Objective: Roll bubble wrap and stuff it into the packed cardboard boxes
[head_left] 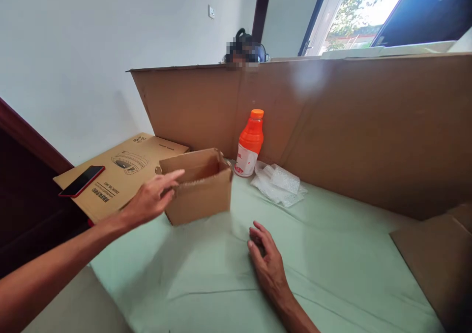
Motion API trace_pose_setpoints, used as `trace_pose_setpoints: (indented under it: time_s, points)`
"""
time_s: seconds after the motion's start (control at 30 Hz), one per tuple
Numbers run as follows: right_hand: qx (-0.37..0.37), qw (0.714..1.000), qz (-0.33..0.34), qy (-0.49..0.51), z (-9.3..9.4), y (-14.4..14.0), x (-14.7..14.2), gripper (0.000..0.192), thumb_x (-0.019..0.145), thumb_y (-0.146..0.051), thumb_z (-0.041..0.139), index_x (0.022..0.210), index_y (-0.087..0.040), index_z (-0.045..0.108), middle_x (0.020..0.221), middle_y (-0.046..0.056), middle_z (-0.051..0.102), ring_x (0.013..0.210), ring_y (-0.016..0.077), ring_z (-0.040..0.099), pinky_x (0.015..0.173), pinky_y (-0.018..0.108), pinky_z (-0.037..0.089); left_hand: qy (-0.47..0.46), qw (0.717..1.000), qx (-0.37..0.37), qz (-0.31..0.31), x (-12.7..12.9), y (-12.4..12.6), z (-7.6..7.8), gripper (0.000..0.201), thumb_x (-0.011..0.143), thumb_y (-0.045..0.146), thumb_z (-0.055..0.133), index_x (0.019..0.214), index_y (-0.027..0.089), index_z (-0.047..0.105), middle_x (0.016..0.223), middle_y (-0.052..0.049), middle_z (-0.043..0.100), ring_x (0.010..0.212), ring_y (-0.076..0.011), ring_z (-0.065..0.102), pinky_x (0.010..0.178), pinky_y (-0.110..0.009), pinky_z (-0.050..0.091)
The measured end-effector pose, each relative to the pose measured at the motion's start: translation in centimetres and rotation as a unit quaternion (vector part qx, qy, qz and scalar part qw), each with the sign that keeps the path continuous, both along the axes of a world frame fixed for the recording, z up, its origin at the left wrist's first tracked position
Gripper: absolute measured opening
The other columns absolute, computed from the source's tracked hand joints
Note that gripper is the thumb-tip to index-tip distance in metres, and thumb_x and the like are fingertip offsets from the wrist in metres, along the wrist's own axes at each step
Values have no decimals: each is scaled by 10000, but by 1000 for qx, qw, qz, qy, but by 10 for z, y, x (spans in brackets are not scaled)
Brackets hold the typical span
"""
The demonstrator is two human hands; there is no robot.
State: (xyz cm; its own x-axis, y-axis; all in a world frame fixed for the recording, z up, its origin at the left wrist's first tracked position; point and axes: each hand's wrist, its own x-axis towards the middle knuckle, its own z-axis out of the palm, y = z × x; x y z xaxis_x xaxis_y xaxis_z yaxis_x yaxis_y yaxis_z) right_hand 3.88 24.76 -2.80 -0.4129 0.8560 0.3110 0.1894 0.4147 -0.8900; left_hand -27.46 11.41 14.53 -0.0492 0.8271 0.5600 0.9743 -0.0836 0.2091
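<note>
**Open hand reaches the small carton**

The left hand [153,197], fingers spread and holding nothing, touches the near left edge of the open cardboard box [199,185] on the green cloth [332,254]. The right hand [267,259] lies flat and loose on the cloth, just in front of the box.

The table [332,274] is covered with a pale green cloth. On it, at 11 o'clock, stands a small open cardboard box [199,188]. At 12 o'clock stand an orange bottle [250,143] and a crumpled bubble wrap [278,183]. The right hand [267,261] rests flat on the cloth.
</note>
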Motion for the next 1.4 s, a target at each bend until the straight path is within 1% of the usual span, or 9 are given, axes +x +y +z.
trace_pose_setpoints:
  time_s: [0.1,0.2,0.3,0.37,0.5,0.73,0.83,1.13,1.4]
  points:
    - [-105,988,-47,103,5,6,1,335,870,-438,616,1090,-196,685,1375,159,590,991,249,702,777,390,615,24,993,27,-115,36,-35,-8,630,899,24,498,1486,245,442,1128,-45,759,1059,-190,676,961,-343,524]
    - [-160,976,-61,135,8,11,3,347,824,-456,655,1032,-179,686,1335,165,618,947,250,703,668,345,600,25,988,30,-148,56,-62,-14,724,867,-35,508,1513,276,405,1114,-29,764,1127,-195,668,1067,-399,472]
    - [-157,981,-31,114,10,10,4,328,821,-440,647,1013,-179,695,1164,132,704,914,237,697,707,341,587,-15,997,59,-44,61,-84,-30,706,840,59,620,1476,318,457,1308,-49,676,1309,-265,563,1144,-465,408]
    - [-136,987,-3,85,10,7,3,304,837,-419,617,1014,-187,702,1014,93,739,874,228,694,751,349,576,-119,987,83,64,60,-94,-51,758,823,176,688,1509,312,396,1452,-81,559,1368,-310,499,1166,-509,376]
    - [-93,994,33,49,11,2,2,246,866,-368,556,980,-198,694,889,50,738,798,205,684,756,326,559,-389,904,15,178,52,-95,-102,802,791,401,718,1495,221,378,1450,-171,521,1261,-350,575,1089,-557,439]
    - [-33,999,31,29,12,-1,4,186,881,-267,510,943,-205,675,891,39,719,802,186,669,732,288,541,-579,798,-81,146,55,-58,-151,619,573,557,838,1020,162,676,971,-141,732,985,-356,681,866,-457,568]
    - [-19,999,26,42,10,0,5,193,871,-230,524,979,-207,682,936,44,718,840,184,677,761,286,555,-590,787,-100,153,59,-47,-159,576,562,609,826,897,165,675,843,-119,724,848,-330,685,776,-440,578]
    - [-44,995,4,84,-3,5,7,435,879,-170,491,1297,-209,608,1317,82,642,1202,219,610,1076,400,483,-632,763,-29,131,82,5,-144,760,503,460,885,1128,185,551,1138,-110,685,1122,-328,631,968,-430,528]
    - [-29,997,-20,74,-3,4,8,476,869,-154,467,1326,-220,579,1350,87,618,1251,216,578,1119,401,454,-610,784,-1,118,90,14,-154,719,617,387,823,1243,194,527,1179,-95,668,1160,-316,609,974,-421,523]
